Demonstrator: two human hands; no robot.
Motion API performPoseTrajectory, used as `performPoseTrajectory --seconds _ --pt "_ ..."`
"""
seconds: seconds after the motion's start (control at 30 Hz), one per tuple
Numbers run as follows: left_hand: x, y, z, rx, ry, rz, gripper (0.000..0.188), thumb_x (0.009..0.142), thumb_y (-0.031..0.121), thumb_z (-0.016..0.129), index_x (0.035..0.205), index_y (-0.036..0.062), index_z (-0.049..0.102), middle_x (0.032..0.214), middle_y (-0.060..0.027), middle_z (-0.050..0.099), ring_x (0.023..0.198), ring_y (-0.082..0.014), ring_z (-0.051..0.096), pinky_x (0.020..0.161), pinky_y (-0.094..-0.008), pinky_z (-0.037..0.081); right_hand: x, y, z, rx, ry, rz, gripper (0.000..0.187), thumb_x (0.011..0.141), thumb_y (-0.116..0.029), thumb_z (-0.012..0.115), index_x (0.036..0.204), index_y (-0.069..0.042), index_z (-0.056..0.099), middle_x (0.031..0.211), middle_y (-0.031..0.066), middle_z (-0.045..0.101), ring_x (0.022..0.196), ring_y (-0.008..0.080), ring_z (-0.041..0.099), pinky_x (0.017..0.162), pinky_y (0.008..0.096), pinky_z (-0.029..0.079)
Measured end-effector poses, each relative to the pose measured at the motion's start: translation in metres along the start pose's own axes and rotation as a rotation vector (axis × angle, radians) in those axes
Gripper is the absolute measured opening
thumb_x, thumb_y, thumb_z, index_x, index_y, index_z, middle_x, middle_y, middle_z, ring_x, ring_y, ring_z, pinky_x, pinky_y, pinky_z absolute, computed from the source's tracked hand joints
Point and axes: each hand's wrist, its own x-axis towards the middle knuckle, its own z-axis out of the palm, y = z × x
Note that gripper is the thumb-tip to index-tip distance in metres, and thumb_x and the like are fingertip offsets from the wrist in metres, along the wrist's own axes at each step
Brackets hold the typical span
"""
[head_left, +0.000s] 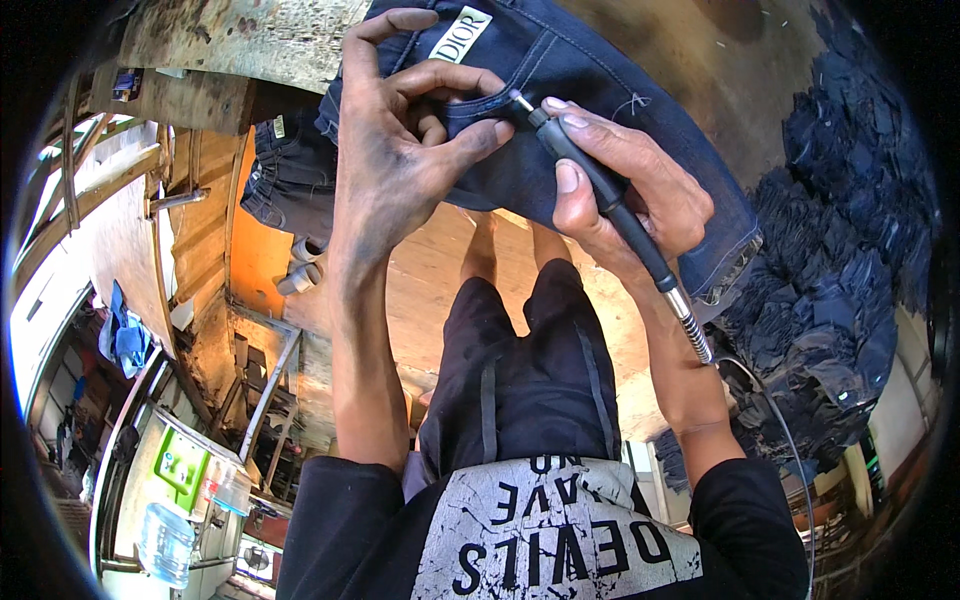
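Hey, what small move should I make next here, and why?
Perhaps ease the rotary tool lightly along the curved pocket edge: your right hand grips it, its tip sits by that edge, and your left hand touches the denim alongside.

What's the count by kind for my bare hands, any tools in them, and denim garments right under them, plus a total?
Bare hands: 2, left hand and right hand
Tools in hand: 1, the black pen-shaped tool
Denim garments under the hands: 1, the dark blue garment
Total: 4
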Motion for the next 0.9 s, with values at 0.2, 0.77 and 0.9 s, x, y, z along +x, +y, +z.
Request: performPoseTrajectory --seconds 0.2,0.77,0.9 --pt "0.009 -0.007 -0.002 -0.010 0.016 0.029 0.091 0.077 -0.004 0.093 0.150 0.0051 0.039 0.107 -0.0124 0.081 0.057 0.0015 0.052 0.051 -0.0140 0.038 0.004 0.010 0.007 -0.049 0.003 -0.034 0.030 0.077 -0.008 0.085 0.105 0.001 0.081 0.102 0.0187 0.083 0.100 0.0311 0.083 0.091 0.0408 0.068" --pt "0.011 -0.011 -0.003 -0.025 0.004 0.033 0.088 0.078 -0.005 0.091 0.148 0.0048 0.039 0.111 -0.0126 0.082 0.056 0.0014 0.049 0.051 -0.0132 0.035 0.005 0.012 0.008 0.015 0.064 0.038 0.029 0.079 -0.004 0.083 0.108 0.001 0.081 0.103 0.0187 0.083 0.093 0.0284 0.084 0.086 0.0362 0.068" --pt "0.010 -0.011 -0.003 -0.019 -0.001 0.042 0.089 0.079 -0.006 0.090 0.150 0.0057 0.038 0.113 -0.0133 0.082 0.055 0.0020 0.047 0.050 -0.0128 0.033 0.006 0.011 0.009 0.006 0.074 0.058 0.030 0.079 -0.004 0.082 0.109 0.001 0.080 0.103 0.0182 0.083 0.092 0.0275 0.084 0.085 0.0354 0.068"
